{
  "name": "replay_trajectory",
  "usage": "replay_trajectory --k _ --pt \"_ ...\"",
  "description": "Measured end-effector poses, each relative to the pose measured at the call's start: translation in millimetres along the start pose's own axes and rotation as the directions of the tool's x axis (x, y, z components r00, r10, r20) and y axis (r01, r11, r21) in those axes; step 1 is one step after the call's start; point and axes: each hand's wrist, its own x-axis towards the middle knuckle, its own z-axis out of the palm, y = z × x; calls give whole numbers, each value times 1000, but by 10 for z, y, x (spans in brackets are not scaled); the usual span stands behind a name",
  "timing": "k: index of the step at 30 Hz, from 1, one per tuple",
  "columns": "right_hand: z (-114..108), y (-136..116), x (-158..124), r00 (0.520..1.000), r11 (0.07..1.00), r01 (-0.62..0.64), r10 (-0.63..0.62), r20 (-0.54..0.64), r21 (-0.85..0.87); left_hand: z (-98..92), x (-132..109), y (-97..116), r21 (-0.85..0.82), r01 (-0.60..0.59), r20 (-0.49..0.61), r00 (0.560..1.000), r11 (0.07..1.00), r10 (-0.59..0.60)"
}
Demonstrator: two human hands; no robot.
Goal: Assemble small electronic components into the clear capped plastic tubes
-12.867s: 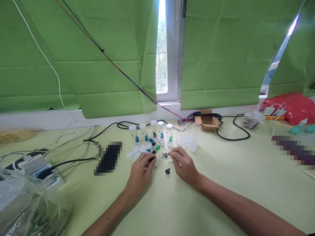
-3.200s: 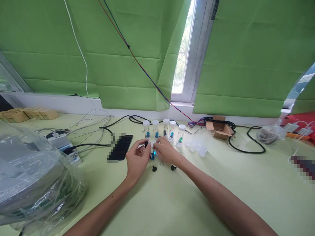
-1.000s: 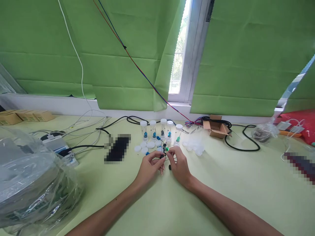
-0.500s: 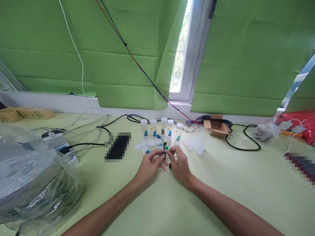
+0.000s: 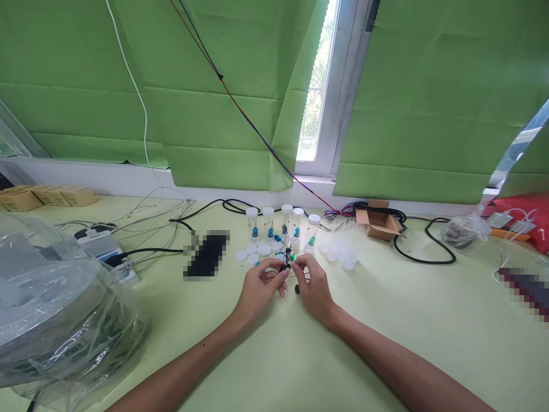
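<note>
Between the thumb and fingertips of my left hand (image 5: 262,289) is a small black part (image 5: 285,267) with a thin dark stem rising from it. My right hand (image 5: 315,286) is close beside it, thumb and forefinger pinched together; what they hold is too small to make out. A small green piece (image 5: 292,257) lies just beyond the fingertips. Below the right fingers a round black piece (image 5: 297,289) rests on the table. Clear vials (image 5: 269,225) with white caps stand behind the hands, with blue or green parts inside. Loose white caps (image 5: 241,256) lie to the left.
A pile of translucent containers (image 5: 341,249) and an open cardboard box (image 5: 378,222) are at back right. Black cable (image 5: 424,260) loops beyond. A large plastic-wrapped bundle (image 5: 64,309) fills the left, near a white device (image 5: 100,252). Hanging wires (image 5: 257,134) reach the table.
My left hand has shifted slightly left, and the black part in its fingertips has tilted a little. My right hand has stayed almost still.
</note>
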Motion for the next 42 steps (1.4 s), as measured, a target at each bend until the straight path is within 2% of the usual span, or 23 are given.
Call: replay_trajectory --k 8,20,28,42 --pt "-6 -12 5 1000 1000 7 -7 6 26 34 -1 42 -108 43 -7 999 993 -44" --pt "3 -29 -6 1000 999 -9 8 21 34 69 -59 135 -174 186 72 982 967 -176" --pt "4 -30 -9 1000 1000 4 -5 23 19 44 -45 99 -176 222 135 970 959 -200" --pt "3 -53 -8 999 999 30 -31 13 12 46 -43 158 -311 281 152 958 908 -244"
